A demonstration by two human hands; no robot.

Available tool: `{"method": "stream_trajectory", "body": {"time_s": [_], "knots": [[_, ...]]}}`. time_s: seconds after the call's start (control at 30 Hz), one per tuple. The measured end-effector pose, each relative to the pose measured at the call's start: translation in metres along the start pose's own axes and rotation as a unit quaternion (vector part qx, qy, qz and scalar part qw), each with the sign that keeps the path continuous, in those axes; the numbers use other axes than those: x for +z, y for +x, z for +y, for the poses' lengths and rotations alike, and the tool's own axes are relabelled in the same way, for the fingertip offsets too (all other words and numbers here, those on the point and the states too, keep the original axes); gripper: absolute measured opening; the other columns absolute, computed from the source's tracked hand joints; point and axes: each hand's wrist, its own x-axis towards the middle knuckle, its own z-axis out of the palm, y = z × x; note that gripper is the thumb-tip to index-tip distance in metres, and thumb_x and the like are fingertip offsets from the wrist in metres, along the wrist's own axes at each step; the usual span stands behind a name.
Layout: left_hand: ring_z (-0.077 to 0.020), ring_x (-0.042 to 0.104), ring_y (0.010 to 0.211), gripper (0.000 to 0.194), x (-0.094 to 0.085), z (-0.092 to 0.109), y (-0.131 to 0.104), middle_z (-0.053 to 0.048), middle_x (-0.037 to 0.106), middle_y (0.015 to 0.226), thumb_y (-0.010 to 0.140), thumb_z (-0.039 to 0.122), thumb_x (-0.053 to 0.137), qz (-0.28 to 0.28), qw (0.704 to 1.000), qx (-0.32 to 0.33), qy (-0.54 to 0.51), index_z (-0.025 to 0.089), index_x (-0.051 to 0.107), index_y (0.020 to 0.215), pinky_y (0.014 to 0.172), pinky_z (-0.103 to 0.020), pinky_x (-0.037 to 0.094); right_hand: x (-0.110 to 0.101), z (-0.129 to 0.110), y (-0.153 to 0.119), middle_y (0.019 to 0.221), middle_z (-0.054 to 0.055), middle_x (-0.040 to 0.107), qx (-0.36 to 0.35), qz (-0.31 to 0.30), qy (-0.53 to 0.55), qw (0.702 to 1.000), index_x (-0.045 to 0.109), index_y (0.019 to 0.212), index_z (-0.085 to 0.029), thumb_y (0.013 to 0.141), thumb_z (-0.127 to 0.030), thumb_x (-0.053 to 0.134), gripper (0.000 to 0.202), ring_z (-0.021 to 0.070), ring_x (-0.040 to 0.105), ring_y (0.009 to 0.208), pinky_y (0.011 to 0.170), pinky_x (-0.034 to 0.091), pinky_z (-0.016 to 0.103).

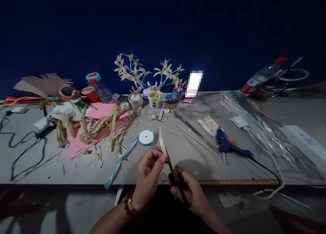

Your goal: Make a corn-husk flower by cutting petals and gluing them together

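Note:
My left hand (pixel 150 167) pinches a thin pale strip of husk (pixel 162 140) between thumb and fingers, its tip pointing up and away. My right hand (pixel 187 188) is wrapped round the handles of dark scissors (pixel 171 171), whose blades lean up beside the strip, close to the left fingertips. Just beyond the left hand lies a white spool (pixel 146 137) with light blue ribbon (pixel 119 162) trailing toward the table's front edge. Further back, a pale purple stick (pixel 161 111) lies among small curled husk pieces.
Dried husks (pixel 88 127) lie over pink paper (pixel 73 145) on the left. Husk flowers (pixel 133 69) stand in cups at the back. A blue glue gun (pixel 230 145), wires (pixel 196 128) and a power strip (pixel 304 142) lie rightward. A ruler (pixel 229 182) lines the front edge.

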Motion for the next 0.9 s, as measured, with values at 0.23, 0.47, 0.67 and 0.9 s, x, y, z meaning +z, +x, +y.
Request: {"method": "stream_trajectory", "body": {"time_s": [0.23, 0.47, 0.67, 0.9], "knots": [[-0.0163, 0.058, 0.079, 0.017, -0.002, 0.000, 0.000, -0.003, 0.062, 0.082, 0.094, 0.031, 0.064, -0.008, 1.000, 0.004, 0.005, 0.019, 0.062, 0.083, 0.075, -0.026, 0.047, -0.001, 0.008, -0.001, 0.064, -0.006, 0.044, -0.001, -0.013, 0.011, 1.000, 0.047, 0.077, -0.023, 0.068, -0.079, 0.072, 0.062, 0.0099, 0.042, 0.051, 0.047, 0.036, 0.023], [-0.0155, 0.057, 0.079, 0.014, -0.007, 0.002, 0.001, -0.002, 0.061, 0.083, 0.095, 0.028, 0.063, -0.035, 0.999, 0.006, 0.006, 0.020, 0.061, 0.084, 0.075, -0.026, 0.046, -0.002, 0.011, 0.000, 0.058, -0.007, 0.043, 0.004, -0.021, 0.009, 1.000, 0.043, 0.074, -0.023, 0.068, -0.082, 0.070, 0.065, 0.0093, 0.042, 0.046, 0.044, 0.031, 0.023], [-0.0175, 0.057, 0.083, 0.015, -0.012, 0.007, 0.005, -0.004, 0.062, 0.085, 0.096, 0.028, 0.061, -0.079, 0.997, 0.014, 0.021, 0.019, 0.060, 0.084, 0.079, -0.029, 0.045, -0.006, 0.009, 0.000, 0.059, -0.008, 0.041, 0.008, -0.021, 0.012, 1.000, 0.042, 0.074, -0.024, 0.066, -0.081, 0.072, 0.065, 0.0091, 0.042, 0.047, 0.045, 0.031, 0.023], [-0.0180, 0.056, 0.084, 0.014, -0.016, 0.006, 0.006, -0.005, 0.062, 0.088, 0.095, 0.028, 0.061, -0.107, 0.993, 0.018, 0.050, 0.019, 0.060, 0.085, 0.078, -0.029, 0.044, -0.008, 0.006, 0.001, 0.063, -0.008, 0.043, 0.028, -0.029, 0.014, 0.999, 0.043, 0.076, -0.023, 0.068, -0.078, 0.072, 0.063, 0.0086, 0.043, 0.049, 0.047, 0.035, 0.022]]}}
